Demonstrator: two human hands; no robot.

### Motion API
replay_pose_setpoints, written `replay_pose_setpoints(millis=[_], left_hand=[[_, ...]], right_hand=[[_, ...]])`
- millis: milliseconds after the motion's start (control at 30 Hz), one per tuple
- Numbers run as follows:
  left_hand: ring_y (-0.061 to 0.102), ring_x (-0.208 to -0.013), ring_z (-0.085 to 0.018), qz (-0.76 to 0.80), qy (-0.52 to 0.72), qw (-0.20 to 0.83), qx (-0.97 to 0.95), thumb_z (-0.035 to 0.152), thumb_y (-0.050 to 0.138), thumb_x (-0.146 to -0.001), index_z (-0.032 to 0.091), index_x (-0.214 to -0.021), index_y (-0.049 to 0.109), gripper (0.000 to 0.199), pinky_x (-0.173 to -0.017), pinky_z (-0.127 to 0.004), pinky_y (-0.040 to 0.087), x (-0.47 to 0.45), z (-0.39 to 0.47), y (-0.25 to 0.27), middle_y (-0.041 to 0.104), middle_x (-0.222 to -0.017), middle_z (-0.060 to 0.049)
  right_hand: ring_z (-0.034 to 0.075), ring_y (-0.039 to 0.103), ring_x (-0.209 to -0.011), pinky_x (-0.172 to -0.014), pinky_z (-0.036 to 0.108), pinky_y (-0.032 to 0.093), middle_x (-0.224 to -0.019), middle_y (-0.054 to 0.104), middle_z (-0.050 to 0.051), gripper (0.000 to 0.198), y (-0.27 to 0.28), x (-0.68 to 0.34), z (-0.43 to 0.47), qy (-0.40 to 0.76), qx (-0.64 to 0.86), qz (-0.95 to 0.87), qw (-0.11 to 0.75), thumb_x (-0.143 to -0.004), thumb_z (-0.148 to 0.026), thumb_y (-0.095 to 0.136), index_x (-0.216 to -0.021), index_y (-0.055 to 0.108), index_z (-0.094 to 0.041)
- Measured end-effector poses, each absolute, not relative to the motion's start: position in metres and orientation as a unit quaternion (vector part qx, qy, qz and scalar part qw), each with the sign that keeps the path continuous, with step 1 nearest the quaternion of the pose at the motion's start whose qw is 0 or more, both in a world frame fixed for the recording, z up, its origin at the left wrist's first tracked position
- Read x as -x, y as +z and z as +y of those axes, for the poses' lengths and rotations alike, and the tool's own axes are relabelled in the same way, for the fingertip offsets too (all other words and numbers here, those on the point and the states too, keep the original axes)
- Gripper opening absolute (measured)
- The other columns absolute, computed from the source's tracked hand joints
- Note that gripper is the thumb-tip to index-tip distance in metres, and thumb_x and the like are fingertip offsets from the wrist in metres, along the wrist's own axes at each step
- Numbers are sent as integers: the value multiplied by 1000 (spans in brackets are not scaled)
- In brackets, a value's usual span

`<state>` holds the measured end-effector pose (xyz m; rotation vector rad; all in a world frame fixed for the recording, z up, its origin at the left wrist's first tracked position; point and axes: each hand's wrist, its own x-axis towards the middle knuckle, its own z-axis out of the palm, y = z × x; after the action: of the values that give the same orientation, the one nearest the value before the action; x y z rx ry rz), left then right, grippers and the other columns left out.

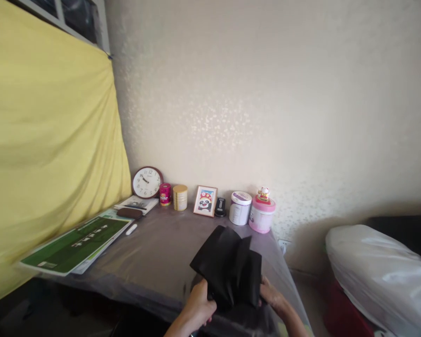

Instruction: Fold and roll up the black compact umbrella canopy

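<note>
A black folded sheet of soft material [228, 267], perhaps a bag, is held up over the front right part of the table. Its layers fan apart at the top, and its exact kind is unclear. My left hand [199, 302] grips its lower left edge, with the thumb on the near side. At the lower right edge, my right hand [272, 296] is closed on the same black material, its fingertips partly hidden behind it.
Along the wall stand a clock [147, 182], a pink tin [164, 194], a yellow canister [180, 197], a panda picture frame [205, 201], a white tub [240, 208] and a pink-lidded tub [262, 215]. Green booklets [80, 243] lie left on the plastic-covered table [150, 252].
</note>
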<state>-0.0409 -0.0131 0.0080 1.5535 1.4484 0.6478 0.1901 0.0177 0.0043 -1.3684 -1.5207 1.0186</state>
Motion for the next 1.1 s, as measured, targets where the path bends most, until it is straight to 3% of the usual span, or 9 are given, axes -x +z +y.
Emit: replay_pose_setpoints(millis=[133,300,400,500,633,700,867,933,1100], left_hand=[[55,-107,-24,610,209,320,-694,-1,50,-62,21,-127,38,69,-92,-34,41,35,-12,-1,50,-124,-10],[60,-95,-26,628,134,239,-729,-6,46,-61,18,-135,27,81,-85,-37,45,25,-14,-4,44,-129,-15],[60,-96,-26,613,118,225,-748,-2,48,-63,17,-139,18,84,-85,-36,46,29,-15,-2,42,-131,-16],[55,-107,-22,565,137,241,-777,7,53,-66,22,-139,18,82,-94,-29,42,42,-14,-2,34,-140,-10],[55,-108,-18,527,188,346,-753,11,48,-70,30,-140,8,83,-87,-28,48,54,-16,-6,27,-146,-5],[59,-101,-18,533,203,380,-729,10,44,-73,33,-140,2,82,-80,-30,52,53,-17,-9,29,-144,-4],[42,-124,-20,549,201,283,-760,2,47,-66,18,-142,8,86,-101,-27,36,41,-22,-14,32,-143,-10],[49,-117,-20,571,167,256,-762,1,45,-67,15,-142,5,86,-97,-26,40,36,-25,-13,30,-144,-13],[61,-96,-21,598,97,187,-773,-1,40,-66,17,-142,5,85,-83,-29,48,28,-32,-4,33,-142,-14]], right_hand=[[6,39,-35,-37,18,31,-42,47,-5,11,-1,-215,12,490,560,-610,272,-62,-25,50,-54,53,-18],[10,45,-37,-38,21,33,-43,47,-5,16,-6,-250,1,426,639,-601,221,-66,-33,49,-68,55,-19],[17,59,-53,-51,27,45,-57,60,2,18,-4,-268,-3,304,683,-618,242,-68,-36,49,-67,58,-20],[25,64,-75,-72,35,49,-81,68,9,19,5,-273,-2,149,695,-622,328,-70,-35,49,-72,62,-22],[24,64,-79,-72,35,51,-88,66,10,28,30,-247,2,84,632,-648,418,-79,-37,43,-95,61,-21],[21,63,-75,-69,32,51,-86,65,7,30,43,-224,5,77,592,-692,405,-83,-34,41,-106,57,-22],[16,63,-82,-71,27,51,-103,63,4,42,51,-177,16,27,546,-768,334,-83,-19,38,-124,46,-27],[15,63,-84,-71,26,50,-108,62,4,42,47,-171,23,12,547,-772,325,-83,-15,37,-121,49,-27],[14,64,-77,-69,25,49,-88,65,2,28,46,-167,40,-2,554,-750,362,-85,-19,36,-96,61,-23]])
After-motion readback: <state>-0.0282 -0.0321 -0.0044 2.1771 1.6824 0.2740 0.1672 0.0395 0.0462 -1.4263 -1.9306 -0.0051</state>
